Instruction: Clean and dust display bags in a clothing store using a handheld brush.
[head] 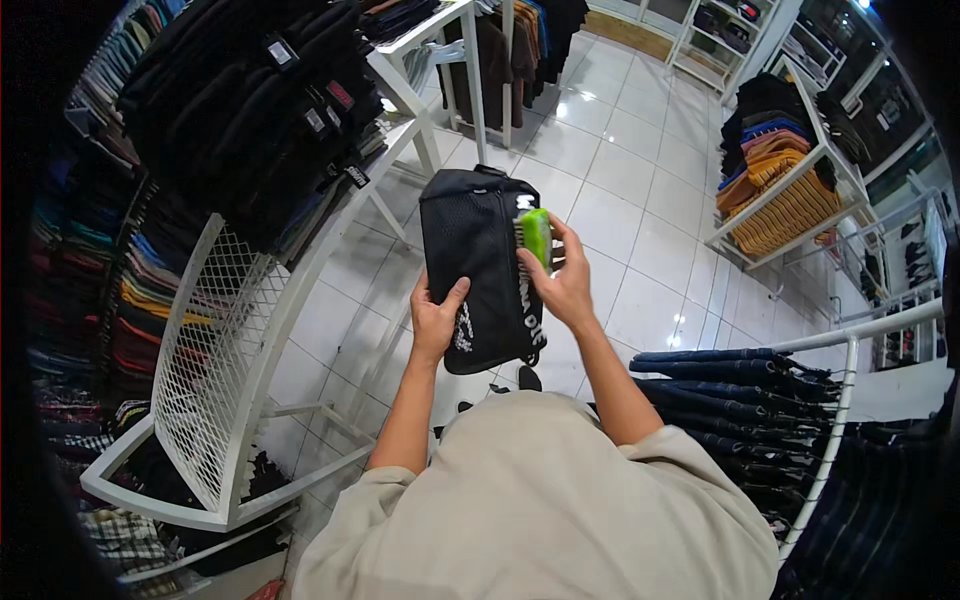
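A black fabric bag [469, 240] with white lettering along its side hangs in the air before my body. My left hand [439, 315] grips its left edge, with the thumb lying across the front and the other fingers hidden behind. In my right hand [561, 277] is a green brush [536, 234], pinched between thumb and fingers. Its pale bristles face left, against or very near the bag's lettered right side; contact is hard to tell.
Left of me, a white metal rack with a mesh panel [217, 300] carries a pile of black clothes [247, 127]. Dark jeans [720, 397] hang on a rail at my right. Folded clothes [780, 180] fill a white stand farther off, across the tiled floor [622, 172].
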The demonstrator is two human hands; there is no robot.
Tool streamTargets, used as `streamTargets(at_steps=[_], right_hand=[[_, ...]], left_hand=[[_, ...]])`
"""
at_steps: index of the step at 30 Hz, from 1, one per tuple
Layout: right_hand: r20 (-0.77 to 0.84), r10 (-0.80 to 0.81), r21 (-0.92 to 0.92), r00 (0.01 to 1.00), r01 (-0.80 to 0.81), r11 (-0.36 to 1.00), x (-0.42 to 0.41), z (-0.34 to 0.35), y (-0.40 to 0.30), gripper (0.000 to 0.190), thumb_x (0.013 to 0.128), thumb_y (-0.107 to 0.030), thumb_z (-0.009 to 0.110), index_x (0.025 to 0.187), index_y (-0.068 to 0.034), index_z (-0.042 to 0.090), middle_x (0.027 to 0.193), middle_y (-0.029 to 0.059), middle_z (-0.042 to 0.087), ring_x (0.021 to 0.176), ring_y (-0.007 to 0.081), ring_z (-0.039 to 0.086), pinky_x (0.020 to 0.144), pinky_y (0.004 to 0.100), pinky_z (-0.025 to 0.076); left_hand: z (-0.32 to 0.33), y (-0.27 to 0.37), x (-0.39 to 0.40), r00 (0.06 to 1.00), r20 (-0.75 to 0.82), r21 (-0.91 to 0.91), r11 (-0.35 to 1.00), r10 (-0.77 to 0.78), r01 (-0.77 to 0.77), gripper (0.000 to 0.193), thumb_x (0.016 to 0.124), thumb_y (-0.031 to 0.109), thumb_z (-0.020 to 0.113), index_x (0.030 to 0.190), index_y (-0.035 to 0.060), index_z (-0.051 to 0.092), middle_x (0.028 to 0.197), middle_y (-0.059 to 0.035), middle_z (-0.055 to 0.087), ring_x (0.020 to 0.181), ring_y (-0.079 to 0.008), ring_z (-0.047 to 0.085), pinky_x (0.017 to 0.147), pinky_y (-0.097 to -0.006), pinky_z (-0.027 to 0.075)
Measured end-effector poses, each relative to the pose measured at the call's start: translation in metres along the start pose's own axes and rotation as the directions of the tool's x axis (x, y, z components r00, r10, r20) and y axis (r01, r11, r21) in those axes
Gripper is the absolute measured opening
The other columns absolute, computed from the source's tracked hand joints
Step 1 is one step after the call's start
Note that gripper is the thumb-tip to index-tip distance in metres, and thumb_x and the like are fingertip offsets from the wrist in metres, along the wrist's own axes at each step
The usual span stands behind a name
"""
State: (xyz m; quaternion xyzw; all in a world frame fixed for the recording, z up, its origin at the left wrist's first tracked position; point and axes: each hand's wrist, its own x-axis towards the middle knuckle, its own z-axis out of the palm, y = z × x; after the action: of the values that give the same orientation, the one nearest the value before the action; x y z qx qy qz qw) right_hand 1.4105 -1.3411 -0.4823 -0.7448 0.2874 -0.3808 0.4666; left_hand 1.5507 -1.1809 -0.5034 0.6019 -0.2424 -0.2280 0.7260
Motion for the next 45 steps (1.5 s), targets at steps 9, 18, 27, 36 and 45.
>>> streamTargets(at_steps=[9,18,27,36,45], right_hand=[[0.318,0.144,-0.134,0.937,-0.106,0.985,-0.051,-0.052,0.009,0.070,0.078,-0.027,0.087,0.140,-0.006,0.060,0.113,0.0172,0.066,0.101,0.0326,0.065,0.090,0.0398,0.053],[0.090,-0.101,-0.206,0.991,0.118,0.971,-0.005,-0.059,-0.039,0.059,0.085,-0.022,0.080,0.135,0.002,0.061,0.119,0.0197,0.065,0.109,0.0374,0.063,0.095,0.0425,0.051],[0.179,-0.136,-0.189,0.974,0.170,0.967,-0.076,-0.025,0.012,0.060,0.080,-0.013,0.084,0.133,-0.001,0.057,0.119,0.0182,0.065,0.109,0.0334,0.064,0.092,0.0410,0.051],[-0.060,-0.252,-0.217,0.966,0.233,0.948,-0.045,-0.013,-0.013,0.063,0.078,-0.017,0.087,0.132,-0.002,0.058,0.118,0.0194,0.065,0.106,0.0380,0.063,0.091,0.0448,0.050],[0.152,0.347,0.661,0.925,-0.356,0.660,-0.068,-0.050,0.025,0.063,0.091,-0.019,0.078,0.143,0.003,0.051,0.124,0.0090,0.066,0.112,0.0157,0.063,0.100,0.0307,0.050]], left_hand=[[-0.005,0.008,0.032,0.954,-0.283,-0.135,0.980,0.102,-0.145,0.038,0.096,0.014,0.076,0.128,-0.0019,0.062,0.120,-0.0077,0.070,0.106,-0.0181,0.064,0.098,-0.0306,0.048],[0.019,0.026,0.028,0.938,-0.225,0.203,0.954,0.264,-0.220,0.043,0.096,0.021,0.077,0.127,-0.0034,0.062,0.122,-0.0126,0.068,0.109,-0.0218,0.063,0.099,-0.0339,0.047],[0.032,0.020,0.027,0.966,-0.253,-0.271,0.954,0.053,-0.124,0.035,0.096,0.012,0.075,0.127,-0.0002,0.063,0.123,-0.0085,0.068,0.109,-0.0184,0.064,0.097,-0.0304,0.049],[0.055,0.019,0.025,0.968,-0.235,-0.175,0.975,0.094,-0.137,0.039,0.097,0.011,0.074,0.130,-0.0014,0.060,0.125,-0.0093,0.067,0.111,-0.0189,0.062,0.100,-0.0314,0.048],[0.056,0.015,0.030,0.962,-0.268,-0.457,0.885,-0.043,-0.087,0.045,0.099,0.008,0.070,0.140,-0.0014,0.054,0.135,-0.0096,0.063,0.120,-0.0207,0.060,0.104,-0.0340,0.047]])
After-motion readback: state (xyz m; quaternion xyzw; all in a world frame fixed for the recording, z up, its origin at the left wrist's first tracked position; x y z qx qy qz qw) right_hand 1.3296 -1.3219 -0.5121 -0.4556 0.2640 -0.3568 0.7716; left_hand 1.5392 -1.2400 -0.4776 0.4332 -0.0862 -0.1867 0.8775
